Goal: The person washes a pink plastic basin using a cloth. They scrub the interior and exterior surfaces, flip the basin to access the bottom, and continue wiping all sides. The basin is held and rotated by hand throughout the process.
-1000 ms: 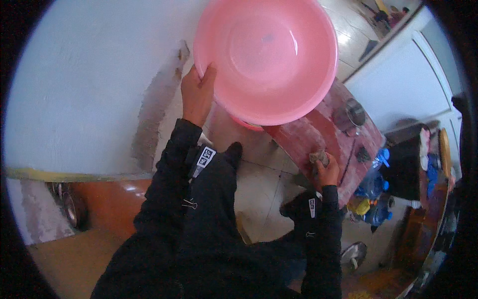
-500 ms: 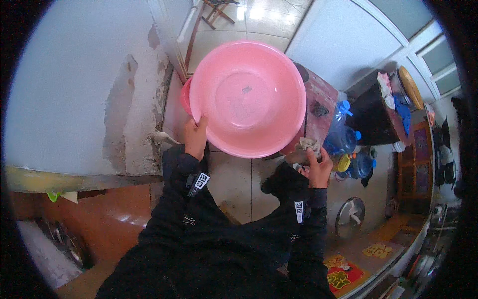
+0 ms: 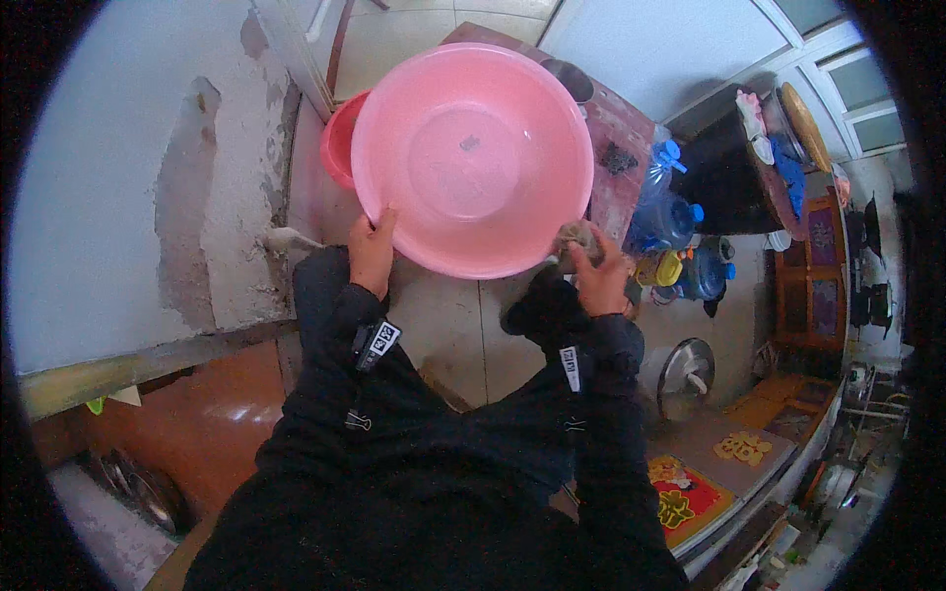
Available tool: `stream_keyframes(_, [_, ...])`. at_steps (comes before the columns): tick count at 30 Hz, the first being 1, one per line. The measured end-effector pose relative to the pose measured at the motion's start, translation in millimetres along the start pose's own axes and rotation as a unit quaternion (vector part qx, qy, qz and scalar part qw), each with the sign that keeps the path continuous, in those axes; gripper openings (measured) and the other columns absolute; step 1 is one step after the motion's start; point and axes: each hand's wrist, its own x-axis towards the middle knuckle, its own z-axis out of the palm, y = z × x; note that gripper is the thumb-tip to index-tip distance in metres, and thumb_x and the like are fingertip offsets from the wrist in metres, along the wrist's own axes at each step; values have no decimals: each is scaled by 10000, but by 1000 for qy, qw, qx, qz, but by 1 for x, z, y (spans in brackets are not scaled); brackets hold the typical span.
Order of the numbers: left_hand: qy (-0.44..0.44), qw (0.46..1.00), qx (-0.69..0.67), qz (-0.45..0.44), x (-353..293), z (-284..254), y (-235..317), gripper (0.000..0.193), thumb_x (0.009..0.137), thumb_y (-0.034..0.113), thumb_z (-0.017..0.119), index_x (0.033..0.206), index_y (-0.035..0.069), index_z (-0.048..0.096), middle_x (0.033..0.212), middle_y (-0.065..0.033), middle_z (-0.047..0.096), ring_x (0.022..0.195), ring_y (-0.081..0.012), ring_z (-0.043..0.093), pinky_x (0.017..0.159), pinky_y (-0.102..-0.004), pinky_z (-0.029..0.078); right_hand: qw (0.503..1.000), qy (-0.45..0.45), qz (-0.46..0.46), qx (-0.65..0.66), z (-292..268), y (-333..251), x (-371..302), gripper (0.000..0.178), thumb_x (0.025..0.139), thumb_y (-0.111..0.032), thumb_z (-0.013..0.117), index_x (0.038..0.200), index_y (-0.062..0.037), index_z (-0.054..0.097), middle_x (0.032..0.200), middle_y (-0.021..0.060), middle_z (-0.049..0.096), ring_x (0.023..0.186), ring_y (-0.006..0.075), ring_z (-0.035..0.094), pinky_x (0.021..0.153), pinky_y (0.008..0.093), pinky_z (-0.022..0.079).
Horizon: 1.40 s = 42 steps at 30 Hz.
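A large round pink basin (image 3: 463, 241) is tilted with its open side facing me. No water shows inside it, and a small dark mark sits on its bottom. At the lower left of the rim, my left hand (image 3: 371, 254) is closed on the edge, thumb on the inner side. My right hand (image 3: 601, 281) is closed on a crumpled greyish-brown cloth (image 3: 574, 236), which lies against the basin's lower right rim. Part of a smaller red basin (image 3: 338, 143) shows behind the pink one at the left.
A worn dark-red low table (image 3: 616, 123) stands behind the basin, with a grey cylindrical container (image 3: 572, 81) on it. Clear plastic jugs (image 3: 662, 222) with blue caps stand right of it. A metal lid (image 3: 687, 376) is at lower right. A peeling wall (image 3: 187, 187) borders the left.
My right hand has brought the cloth leftward from beside the basin onto its rim. The basin sits slightly higher and further left in view, and more of the red basin shows.
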Motion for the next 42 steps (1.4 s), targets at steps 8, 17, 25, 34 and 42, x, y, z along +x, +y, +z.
stream_keyframes(8, [-76, 987, -69, -120, -23, -4, 6, 389, 1057, 284, 563, 1251, -53, 584, 1035, -163, 725, 826, -267, 748, 561, -380, 644, 994, -25, -99, 42, 67, -71, -38, 400, 842, -189, 787, 1202, -57, 672, 1052, 185, 628, 990, 393, 660, 853, 458, 538])
stream_keyframes(17, [-122, 978, -79, -150, -33, -4, -9, 386, 1049, 265, 538, 1196, -87, 603, 1029, -179, 724, 709, -254, 718, 488, -365, 606, 995, -53, -59, -53, 47, -61, -22, 361, 853, -137, 769, 1187, -62, 653, 1129, 184, 665, 1028, 421, 659, 891, 469, 536])
stream_keyframes(25, [-66, 975, -107, -185, -43, 3, -9, 375, 1044, 240, 523, 1218, -85, 587, 1002, -181, 724, 659, -258, 706, 458, -374, 591, 991, -80, -100, 37, 65, -73, -56, 340, 828, -115, 806, 1134, -53, 673, 1106, 181, 667, 1006, 419, 663, 875, 471, 538])
stream_keyframes(34, [-129, 976, -108, -140, -33, -10, -15, 351, 1030, 221, 525, 1167, -95, 592, 973, -176, 718, 677, -239, 694, 457, -371, 600, 996, 42, -33, -67, 21, -36, 9, 377, 868, -192, 784, 1177, -3, 679, 1134, 216, 699, 1040, 407, 678, 882, 453, 539])
stream_keyframes(42, [-73, 978, -89, -173, -43, -7, -12, 363, 1022, 250, 550, 1147, -87, 601, 952, -167, 724, 698, -233, 702, 475, -365, 601, 994, -39, -78, 70, 68, -75, -75, 325, 833, -123, 795, 1115, -26, 666, 1120, 187, 682, 1064, 385, 669, 909, 427, 528])
